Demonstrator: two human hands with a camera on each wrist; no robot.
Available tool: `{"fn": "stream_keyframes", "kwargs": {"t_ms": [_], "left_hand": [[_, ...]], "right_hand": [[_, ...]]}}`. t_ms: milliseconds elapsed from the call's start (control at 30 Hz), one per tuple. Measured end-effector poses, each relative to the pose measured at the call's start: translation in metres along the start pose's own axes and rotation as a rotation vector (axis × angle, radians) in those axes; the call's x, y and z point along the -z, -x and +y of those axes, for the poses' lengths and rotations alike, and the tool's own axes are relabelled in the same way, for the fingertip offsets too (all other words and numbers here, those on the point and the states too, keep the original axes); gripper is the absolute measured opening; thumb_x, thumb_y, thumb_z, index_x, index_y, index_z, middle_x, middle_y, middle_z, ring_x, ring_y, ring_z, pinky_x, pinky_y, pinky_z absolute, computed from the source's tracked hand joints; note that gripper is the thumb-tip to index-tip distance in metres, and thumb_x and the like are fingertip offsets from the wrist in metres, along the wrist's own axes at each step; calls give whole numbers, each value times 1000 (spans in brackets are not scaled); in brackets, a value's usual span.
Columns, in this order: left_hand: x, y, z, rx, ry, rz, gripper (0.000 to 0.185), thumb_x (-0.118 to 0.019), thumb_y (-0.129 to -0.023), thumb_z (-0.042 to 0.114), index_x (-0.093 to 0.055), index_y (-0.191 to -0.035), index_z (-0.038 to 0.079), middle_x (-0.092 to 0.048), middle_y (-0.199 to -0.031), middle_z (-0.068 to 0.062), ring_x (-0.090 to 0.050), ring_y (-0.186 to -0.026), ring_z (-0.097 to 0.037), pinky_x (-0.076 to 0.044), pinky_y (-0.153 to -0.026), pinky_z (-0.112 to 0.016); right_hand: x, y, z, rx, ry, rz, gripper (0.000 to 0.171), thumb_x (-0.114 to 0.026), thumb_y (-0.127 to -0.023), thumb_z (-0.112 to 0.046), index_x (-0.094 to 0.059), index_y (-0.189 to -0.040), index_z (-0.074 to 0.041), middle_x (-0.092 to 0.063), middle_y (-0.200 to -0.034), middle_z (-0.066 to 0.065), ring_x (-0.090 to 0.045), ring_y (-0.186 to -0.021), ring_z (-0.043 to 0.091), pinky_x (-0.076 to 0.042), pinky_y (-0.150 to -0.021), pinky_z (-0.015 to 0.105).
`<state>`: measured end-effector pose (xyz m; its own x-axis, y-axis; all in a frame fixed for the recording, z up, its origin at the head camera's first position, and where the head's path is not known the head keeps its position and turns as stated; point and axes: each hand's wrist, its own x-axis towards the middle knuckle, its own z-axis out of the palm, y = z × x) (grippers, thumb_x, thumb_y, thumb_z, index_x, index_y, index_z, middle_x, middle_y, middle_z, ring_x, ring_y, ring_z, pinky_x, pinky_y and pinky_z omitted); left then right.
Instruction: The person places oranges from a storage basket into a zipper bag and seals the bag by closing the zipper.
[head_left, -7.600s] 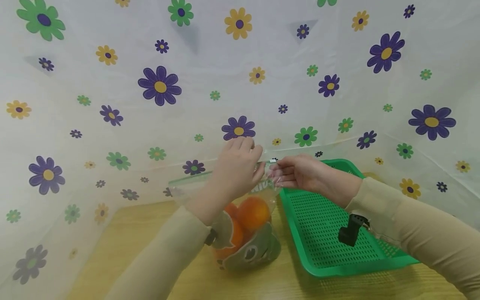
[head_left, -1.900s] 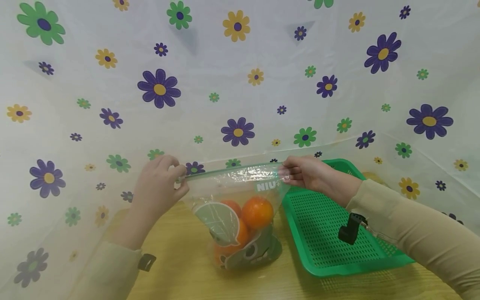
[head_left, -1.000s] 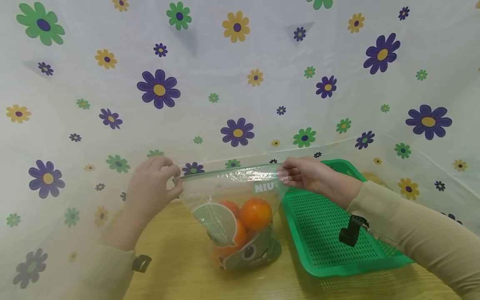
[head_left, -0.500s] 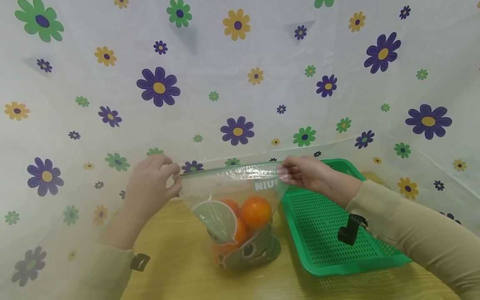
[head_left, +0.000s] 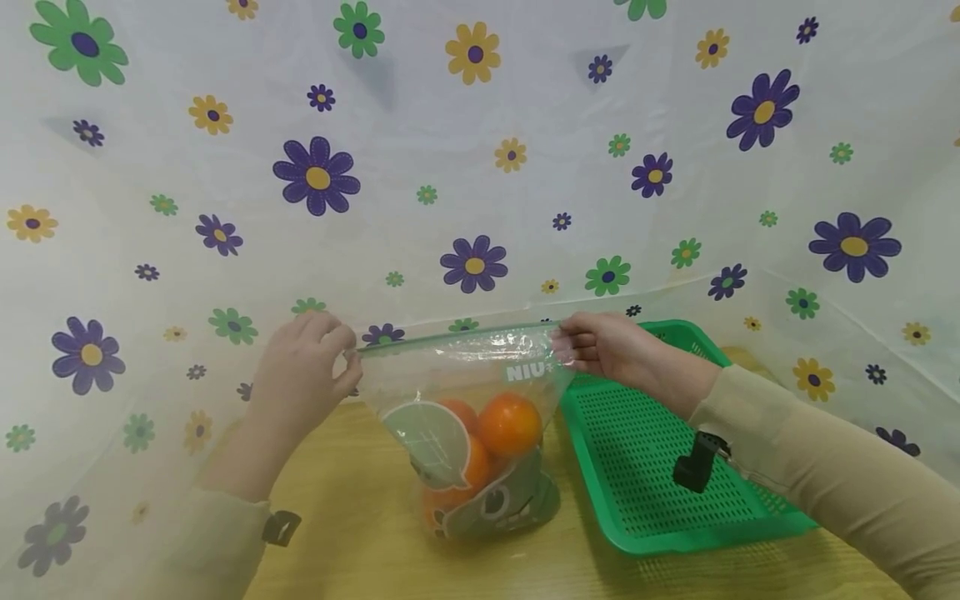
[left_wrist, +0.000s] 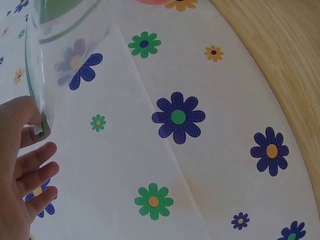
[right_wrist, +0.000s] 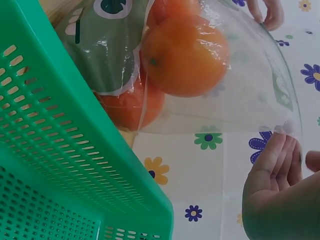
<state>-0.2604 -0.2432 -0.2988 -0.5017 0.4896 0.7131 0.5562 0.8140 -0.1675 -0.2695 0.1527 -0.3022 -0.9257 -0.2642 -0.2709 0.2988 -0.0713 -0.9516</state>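
Note:
A clear zip-lock bag (head_left: 450, 371) with a green top strip and a cartoon print stands on the table. Several oranges (head_left: 508, 425) fill its lower half. My left hand (head_left: 303, 375) pinches the bag's upper left corner between thumb and index finger; in the left wrist view the other fingers of that hand (left_wrist: 25, 165) hang loosely off the strip. My right hand (head_left: 618, 350) holds the upper right corner, its fingertips partly seen through the plastic. Between both hands the top edge is stretched nearly straight. In the right wrist view an orange (right_wrist: 185, 57) shows through the film.
To the right of the bag, a green perforated plastic basket (head_left: 592, 492) stands under my right forearm. The wooden table (head_left: 337, 517) reaches back to a white flower-print sheet (head_left: 405, 242) that rises behind and at the sides.
My left hand has gone from beside the right hand, near a small white slider on the strip, to the bag's left corner. In the last second both hands have stayed nearly still.

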Motion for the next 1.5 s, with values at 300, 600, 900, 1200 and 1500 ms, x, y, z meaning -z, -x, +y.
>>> {"fn": "stream_keyframes", "kwargs": {"t_ms": [300, 600, 900, 1200, 1500], "left_hand": [[1, 4, -2, 31, 4, 37, 9, -73, -83, 4, -65, -87, 1, -72, -92, -17, -67, -88, -37, -58, -80, -49], [-1, 7, 5, 180, 138, -4, 8, -71, -87, 3, -66, -93, 0, -74, -96, -19, -67, -95, -40, -58, -89, -53], [-10, 15, 18, 516, 490, -153, 23, -63, -101, 12, -64, -119, -3, -71, -120, -25, -67, -116, -46, -55, -102, -62], [-28, 29, 32, 749, 751, -298, 45, -49, -112, 37, -55, -136, 0, -67, -133, -24, -63, -129, -43, -50, -111, -60], [-47, 46, 49, 677, 926, -300, 41, -41, -112, 30, -61, -132, 1, -66, -134, -19, -59, -131, -34, -39, -117, -62]], "right_hand": [[-1, -4, 8, 47, 59, -89, 14, -62, -106, -13, -76, -100, -13, -77, -92, -4, -73, -84, 8, -62, -81, 20], [-6, -5, 5, 55, 79, -72, 18, -62, -105, -10, -76, -95, -14, -77, -85, -6, -73, -78, 6, -61, -78, 19], [-7, -5, 7, 76, 26, -9, 12, -61, -107, -12, -65, -113, -2, -71, -84, -5, -67, -72, 4, -58, -73, 14], [-9, -8, 11, 70, 17, 60, 16, -62, -106, -14, -65, -118, -4, -72, -86, -8, -67, -74, 4, -57, -74, 15], [-6, -10, 11, 69, 11, 87, 17, -63, -106, -14, -65, -119, -3, -71, -89, -7, -66, -80, 5, -57, -77, 15]]}}
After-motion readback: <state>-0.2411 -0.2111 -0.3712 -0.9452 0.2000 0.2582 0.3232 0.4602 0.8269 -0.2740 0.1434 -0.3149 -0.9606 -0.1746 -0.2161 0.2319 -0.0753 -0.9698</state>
